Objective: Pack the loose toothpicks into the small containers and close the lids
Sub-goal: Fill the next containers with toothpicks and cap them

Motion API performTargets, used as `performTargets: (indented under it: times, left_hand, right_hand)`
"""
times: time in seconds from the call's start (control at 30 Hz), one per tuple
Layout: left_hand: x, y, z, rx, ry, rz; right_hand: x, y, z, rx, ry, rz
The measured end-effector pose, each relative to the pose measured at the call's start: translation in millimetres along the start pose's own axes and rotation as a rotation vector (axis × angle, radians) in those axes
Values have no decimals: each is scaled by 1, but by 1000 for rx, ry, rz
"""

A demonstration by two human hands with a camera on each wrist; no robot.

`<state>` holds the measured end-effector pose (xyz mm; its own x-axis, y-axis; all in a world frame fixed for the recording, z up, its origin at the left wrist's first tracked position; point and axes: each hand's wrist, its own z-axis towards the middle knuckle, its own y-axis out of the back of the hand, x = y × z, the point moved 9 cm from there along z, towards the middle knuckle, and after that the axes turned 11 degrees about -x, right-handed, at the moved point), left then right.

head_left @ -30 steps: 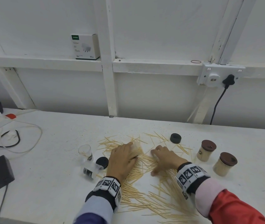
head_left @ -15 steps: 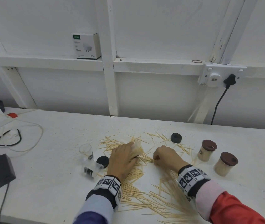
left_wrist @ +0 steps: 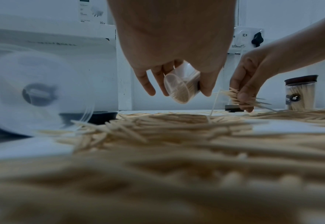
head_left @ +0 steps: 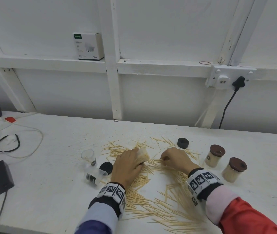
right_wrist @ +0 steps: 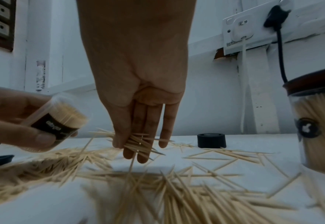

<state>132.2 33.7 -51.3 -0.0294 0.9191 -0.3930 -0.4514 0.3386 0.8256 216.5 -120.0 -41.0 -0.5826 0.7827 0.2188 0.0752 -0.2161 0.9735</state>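
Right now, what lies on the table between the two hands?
Loose toothpicks scattered on the white table, seen in the head view between the left hand and right hand; nothing else.

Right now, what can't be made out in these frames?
- Head view: the container that the left hand holds is mostly hidden by the fingers.
- Left wrist view: the fallen container and near toothpicks are blurred.
- Right wrist view: the lidded jar is cut by the right edge.

Lighting even and soft; wrist views dim, bluish.
Head view sharp, edges bowed. Near toothpicks (left_wrist: 157, 174) blurred; faint shadows on counter (right_wrist: 234, 139).
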Motion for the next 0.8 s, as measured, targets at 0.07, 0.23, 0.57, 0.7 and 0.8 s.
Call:
performTargets:
  times: [0.07,0.23,0.57,0.7,0.8]
  left_hand:
    - [-1,2,0,-9,6,-12]
    - [1,-2,1,1,8,13]
    - [-3,-7,0,56,-14,-12]
    - [-3,-8,0,62,-18,-8]
    - [-6,-3,-1,64,-14,-16]
  right_hand:
    - [-2,7,1,-10,-14,53]
    - [-3,22,5,-32,-38,191]
    - [25,20,10,54,93,224]
    - [31,21,14,34,122,191]
    - [35,28,16,-6,130,169]
